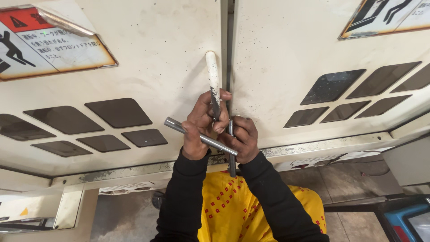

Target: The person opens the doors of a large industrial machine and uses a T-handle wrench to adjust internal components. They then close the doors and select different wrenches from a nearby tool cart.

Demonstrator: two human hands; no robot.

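My left hand [200,126] grips a metal cross-shaped wrench [179,127] by its long bar, and its thumb and fingers also touch the lower end of a white door handle [212,74]. My right hand [244,139] holds the same wrench close to where its short bar [231,169] crosses. Both hands are pressed against the seam [229,49] between two cream machine door panels [156,58]. Both arms wear black sleeves.
Dark diamond-shaped windows [118,112] sit in the left panel, and more windows [354,92] are set in the right one. Warning stickers [45,42] are in the upper corners. Yellow patterned trousers [228,206] are below, and a blue object [410,222] lies at bottom right.
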